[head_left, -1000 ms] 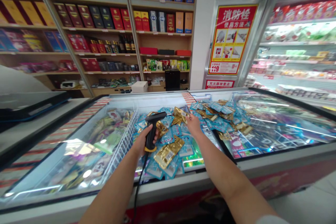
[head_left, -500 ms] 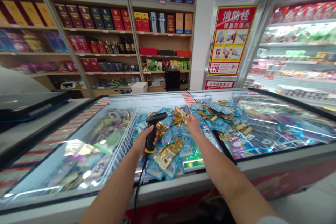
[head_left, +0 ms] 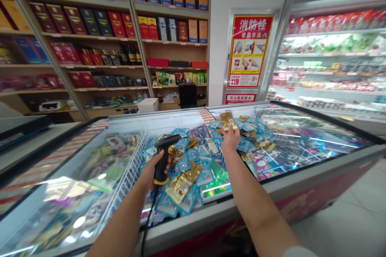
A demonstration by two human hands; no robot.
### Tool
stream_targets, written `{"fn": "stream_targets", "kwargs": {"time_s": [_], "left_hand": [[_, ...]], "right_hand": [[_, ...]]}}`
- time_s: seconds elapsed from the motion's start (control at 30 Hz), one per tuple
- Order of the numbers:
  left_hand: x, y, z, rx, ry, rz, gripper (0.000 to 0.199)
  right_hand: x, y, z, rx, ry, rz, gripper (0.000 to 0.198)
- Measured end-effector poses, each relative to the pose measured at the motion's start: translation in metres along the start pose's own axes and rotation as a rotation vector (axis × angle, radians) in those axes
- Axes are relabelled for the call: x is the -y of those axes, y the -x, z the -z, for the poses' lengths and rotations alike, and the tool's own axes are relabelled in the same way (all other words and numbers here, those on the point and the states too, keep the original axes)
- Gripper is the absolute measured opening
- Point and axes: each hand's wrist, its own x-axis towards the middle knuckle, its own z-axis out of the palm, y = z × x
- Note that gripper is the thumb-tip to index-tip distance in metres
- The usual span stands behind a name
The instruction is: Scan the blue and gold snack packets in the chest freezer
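Observation:
My left hand (head_left: 156, 166) is wrapped round the handle of a black barcode scanner (head_left: 163, 156), its head pointing right and its cord hanging down toward me. In my right hand (head_left: 231, 139) is a gold foil packet (head_left: 228, 121), pinched by its lower edge above the pile on the right. Below the scanner, blue packets (head_left: 193, 154) and gold packets (head_left: 184, 182) lie heaped on the freezer. A second heap of blue and gold packets (head_left: 247, 128) sits behind and right of my right hand.
The chest freezer (head_left: 193, 221) runs across in front of me, with a white wire basket divider (head_left: 126, 180) at left. Shelves of boxed bottles (head_left: 96, 22) stand behind. A lit refrigerated display (head_left: 331, 64) is at right.
My right hand has carried the gold packet rightward, from over the middle pile to over the right-hand heap. The scanner stays in my left hand. My view has turned somewhat right.

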Motion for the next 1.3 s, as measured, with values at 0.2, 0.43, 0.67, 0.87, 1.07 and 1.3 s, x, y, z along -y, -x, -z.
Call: {"fn": "stream_targets", "kwargs": {"time_s": [0.2, 0.43, 0.67, 0.87, 1.07, 1.3], "left_hand": [[0.000, 0.000, -0.001, -0.025, 0.002, 0.010, 0.039], [-0.002, 0.002, -0.002, -0.040, 0.008, 0.019, 0.038], [0.000, 0.002, -0.002, -0.013, 0.024, 0.015, 0.040], [0.001, 0.001, -0.002, -0.015, 0.045, -0.003, 0.038], [0.002, 0.000, 0.000, -0.009, 0.034, 0.006, 0.041], [0.001, 0.002, -0.004, -0.007, 0.033, -0.018, 0.040]], "right_hand": [[0.005, -0.024, 0.011, -0.134, -0.102, -0.142, 0.005], [0.008, -0.028, 0.018, -0.162, -0.012, -0.202, 0.016], [0.010, -0.024, 0.018, -0.109, 0.070, -0.190, 0.028], [0.003, 0.019, 0.001, 0.283, 0.388, -0.218, 0.024], [-0.024, 0.071, -0.012, 0.862, 0.826, 0.104, 0.020], [-0.047, 0.088, -0.020, 1.036, 1.027, 0.327, 0.050]]}}
